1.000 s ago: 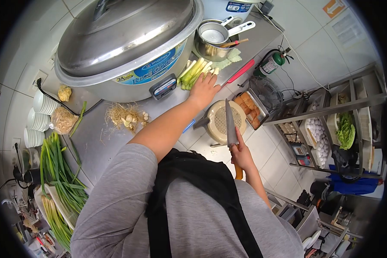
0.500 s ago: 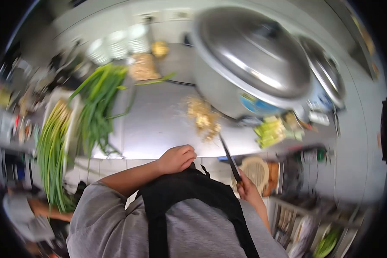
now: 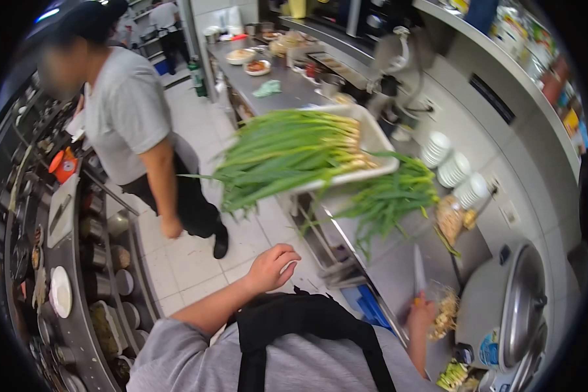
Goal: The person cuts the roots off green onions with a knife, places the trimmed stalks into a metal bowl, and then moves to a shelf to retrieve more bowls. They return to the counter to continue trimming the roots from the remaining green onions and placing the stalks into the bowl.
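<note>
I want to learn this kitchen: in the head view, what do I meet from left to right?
White plate, other person's lowered hand, left hand, right hand holding a knife, rice cooker.

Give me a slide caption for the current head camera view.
Right hand gripping a knife above the steel counter, left hand loosely curled, green onions overhanging a white tray.

Knife point(image 3: 419, 268) now wholly over counter point(image 3: 392, 276)
</note>
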Demonstrator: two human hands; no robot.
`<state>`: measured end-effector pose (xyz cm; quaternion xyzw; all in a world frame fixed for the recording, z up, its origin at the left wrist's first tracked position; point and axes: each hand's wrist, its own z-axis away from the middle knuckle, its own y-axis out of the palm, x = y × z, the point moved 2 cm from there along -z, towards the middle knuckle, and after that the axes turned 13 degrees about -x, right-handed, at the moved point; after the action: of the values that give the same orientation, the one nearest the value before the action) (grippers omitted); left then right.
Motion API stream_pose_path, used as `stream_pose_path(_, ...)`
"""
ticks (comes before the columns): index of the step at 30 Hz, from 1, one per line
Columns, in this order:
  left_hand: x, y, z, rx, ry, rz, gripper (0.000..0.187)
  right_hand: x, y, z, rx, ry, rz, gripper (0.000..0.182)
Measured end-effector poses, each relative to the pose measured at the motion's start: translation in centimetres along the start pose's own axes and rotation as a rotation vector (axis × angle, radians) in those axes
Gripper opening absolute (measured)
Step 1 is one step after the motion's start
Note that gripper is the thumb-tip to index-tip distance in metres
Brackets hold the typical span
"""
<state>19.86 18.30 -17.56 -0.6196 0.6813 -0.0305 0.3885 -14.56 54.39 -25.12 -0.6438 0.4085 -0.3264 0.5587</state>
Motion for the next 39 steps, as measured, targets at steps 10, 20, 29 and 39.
stream_pose_path(10, 10.5, -22.0, -4.6, -0.469, -0.255, -0.307, 0.040, 28.9, -11.6, -7.1, -0.359, -0.405, -0.494, 0.072)
stream_pose_path(20, 20.6, -31.6, -14.2, -0.283, -0.322, -0.561, 0.044, 56.4, -20.2, -10.9, -0.295, -0.919, -0.982, 0.058)
stream_pose_path(29, 27.8, -43.3, -21.7, -0.299, -0.210, -0.719, 0.044, 72.6, -23.0, -16.6, -0.124, -1.218, -0.982, 0.043)
stream_pose_path(39, 44.5, -55.4, -26.9, -0.332, -0.093, -0.731, 0.039, 86.9, -12.5, -21.7, 0.567, -1.534, -0.380, 0.036)
